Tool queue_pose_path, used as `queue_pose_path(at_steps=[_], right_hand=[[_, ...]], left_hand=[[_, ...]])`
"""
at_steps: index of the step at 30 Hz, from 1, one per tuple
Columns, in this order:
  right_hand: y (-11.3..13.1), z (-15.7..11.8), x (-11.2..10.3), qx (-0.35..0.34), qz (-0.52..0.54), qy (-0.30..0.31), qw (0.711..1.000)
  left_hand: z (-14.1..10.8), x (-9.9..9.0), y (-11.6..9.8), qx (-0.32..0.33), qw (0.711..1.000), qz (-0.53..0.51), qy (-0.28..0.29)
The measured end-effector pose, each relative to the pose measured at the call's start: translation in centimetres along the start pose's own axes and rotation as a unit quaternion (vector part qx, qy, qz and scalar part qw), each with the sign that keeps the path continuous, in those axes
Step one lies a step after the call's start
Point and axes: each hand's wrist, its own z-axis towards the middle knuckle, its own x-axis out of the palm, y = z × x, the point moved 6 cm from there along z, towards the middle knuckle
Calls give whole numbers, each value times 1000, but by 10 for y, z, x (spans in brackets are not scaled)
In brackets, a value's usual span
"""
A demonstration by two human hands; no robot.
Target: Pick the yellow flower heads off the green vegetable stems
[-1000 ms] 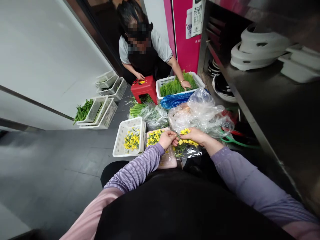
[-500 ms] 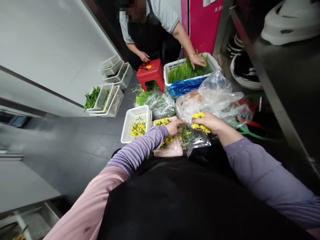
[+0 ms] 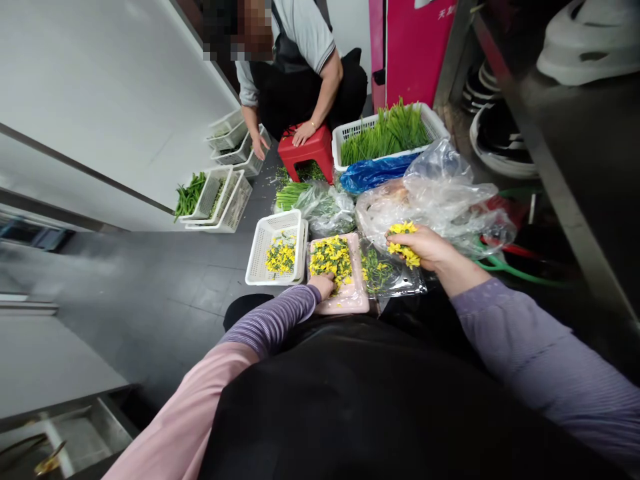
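A bunch of yellow flowers [image 3: 404, 248] is gripped in my right hand [image 3: 431, 247], held over the right side of a clear plastic tray [image 3: 407, 283]. Thin green stems [image 3: 376, 270] lie in that tray. To its left, a pink tray [image 3: 353, 303] carries a pile of yellow flowers [image 3: 331, 257]. My left hand [image 3: 323, 286] is at the near edge of this pile, fingers drawn together and touching the blossoms; whatever is between its fingertips is hidden. A white basket [image 3: 253, 267] with more yellow flowers stands left of the pink tray.
Beyond are clear plastic bags [image 3: 440, 193], a blue bag [image 3: 373, 175] and a white basket of green stalks [image 3: 387, 137]. A co-worker's hand [image 3: 303, 133] rests on a red stool [image 3: 313, 150]. Several white baskets [image 3: 235, 207] line the left wall; a metal shelf [image 3: 565, 200] borders the right.
My left hand has moved left and nearer, from over the clear tray to the flower pile. My right hand still holds its bunch. The co-worker's hand has left the green stalks for the stool.
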Motion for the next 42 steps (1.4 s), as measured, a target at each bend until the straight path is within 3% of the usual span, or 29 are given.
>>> queue_pose_path(at_steps=[3,6,9,12,16,19,23,26,30,32,35,40,42], right_hand=[[-3,2,-5,3,1,-10,1000],[-7,4,-4,18,5,-7,1000],[-11,4,2,37,6,1,999],[-13,2,6,47,-1,7,999],[-14,2,7,47,-9,7,999],[-20,5,8,47,-9,7,999],[-29,8,20,41,1,50,998],[-30,6,31,21,16,99,995],[-25,4,35,-18,6,132,991],[-23,5,31,-27,-4,128,991],[-17,6,24,-35,-2,104,994],[-13,1,20,11,14,79,997],[-12,0,19,17,3,70,997]], left_hand=[[9,-11,11,-48,993,-103,-11],[11,-34,25,-92,970,-221,-36],[10,-57,36,-141,910,-386,-46],[9,-73,43,-184,862,-472,-34],[5,-83,43,-186,788,-588,-11],[2,-94,30,-121,740,-661,10],[0,-122,-4,4,711,-703,18],[2,-141,-37,60,718,-694,7],[10,-151,-73,68,738,-671,-3],[14,-153,-82,65,727,-683,-20],[20,-151,-89,69,673,-736,-39],[25,-146,-81,61,514,-851,-86],[27,-141,-79,37,473,-877,-76]])
